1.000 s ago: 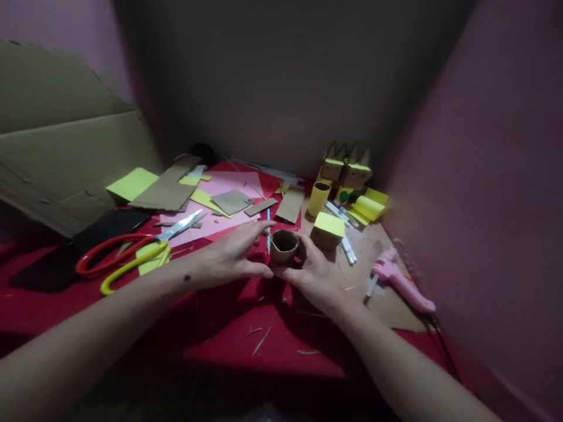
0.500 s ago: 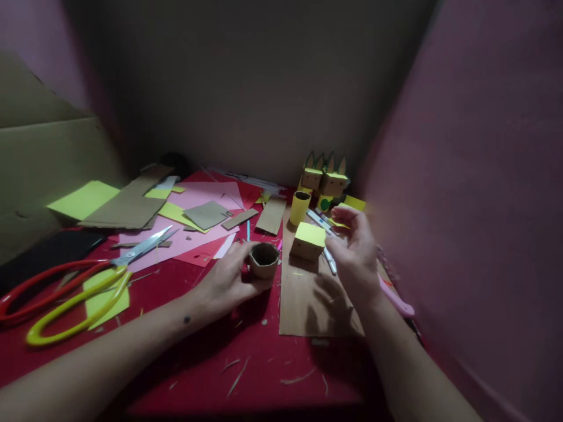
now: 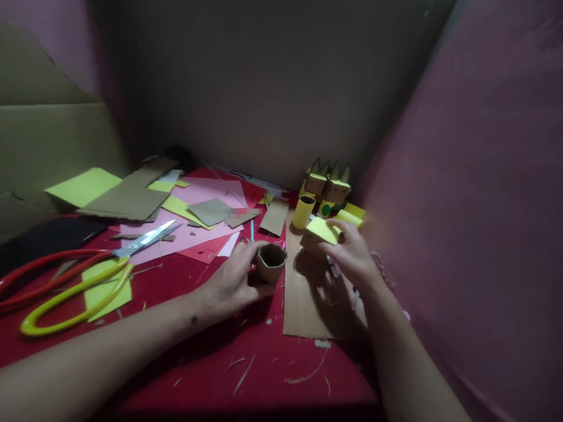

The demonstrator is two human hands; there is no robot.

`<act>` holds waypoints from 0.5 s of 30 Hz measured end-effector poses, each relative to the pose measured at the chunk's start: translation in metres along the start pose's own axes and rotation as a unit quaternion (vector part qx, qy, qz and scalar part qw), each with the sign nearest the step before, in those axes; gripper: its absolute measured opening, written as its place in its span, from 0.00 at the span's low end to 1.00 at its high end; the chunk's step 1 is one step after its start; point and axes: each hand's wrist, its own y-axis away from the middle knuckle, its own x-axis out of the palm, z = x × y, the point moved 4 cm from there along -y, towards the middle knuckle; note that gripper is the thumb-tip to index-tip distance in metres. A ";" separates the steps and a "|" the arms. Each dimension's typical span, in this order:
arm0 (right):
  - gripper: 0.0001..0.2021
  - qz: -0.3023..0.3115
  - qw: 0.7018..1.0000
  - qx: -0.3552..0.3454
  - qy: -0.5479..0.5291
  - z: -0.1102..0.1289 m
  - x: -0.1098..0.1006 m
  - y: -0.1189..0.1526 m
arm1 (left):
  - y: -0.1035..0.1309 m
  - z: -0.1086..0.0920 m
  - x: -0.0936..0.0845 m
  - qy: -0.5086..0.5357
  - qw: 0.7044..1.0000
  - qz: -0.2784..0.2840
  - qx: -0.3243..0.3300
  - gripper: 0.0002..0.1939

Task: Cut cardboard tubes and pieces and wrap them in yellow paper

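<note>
A brown cardboard tube stands upright, its open end facing up, with the fingers of my left hand wrapped round its left side. My right hand grips a small cardboard box with a yellow top by its right side, above the brown board. Behind that box a yellow tube stands on the board. White pens lie partly hidden under my right hand.
Large scissors with red and yellow handles lie at the left, near a dark flat object. Cardboard pieces and pink paper cover the back left. Two eared box figures stand at the back.
My right hand has closed on the yellow-topped box, which now appears raised and tilted off the board. My left hand still holds the brown tube. The view has shifted slightly.
</note>
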 end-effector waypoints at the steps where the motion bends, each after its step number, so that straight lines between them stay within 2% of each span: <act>1: 0.21 -0.004 1.000 0.002 -0.028 0.009 -0.004 0.003 | 0.000 -0.001 0.000 0.014 1.000 0.011 -0.001 0.26; 3: 0.20 -0.009 0.981 -0.006 -0.193 0.032 -0.008 0.010 | 0.002 -0.004 0.000 0.027 0.999 0.027 0.006 0.28; 5: 0.21 0.022 0.960 -0.042 -0.277 0.055 -0.003 0.018 | 0.003 -0.005 -0.004 0.020 1.000 0.021 0.011 0.34; 7: 0.23 0.052 0.951 -0.094 -0.290 0.072 0.008 0.025 | 0.003 -0.004 -0.009 0.008 1.000 0.010 0.003 0.39; 9: 0.23 0.071 0.951 -0.131 -0.270 0.078 0.022 0.027 | 0.003 -0.003 -0.014 0.000 1.000 0.003 -0.013 0.38; 12: 0.23 0.100 0.956 -0.160 -0.225 0.072 0.039 0.027 | 0.000 -0.003 -0.019 -0.002 1.000 -0.012 -0.021 0.34; 15: 0.28 0.117 0.953 -0.150 -0.234 0.062 0.047 0.025 | -0.002 -0.003 -0.019 0.005 1.000 -0.014 -0.016 0.32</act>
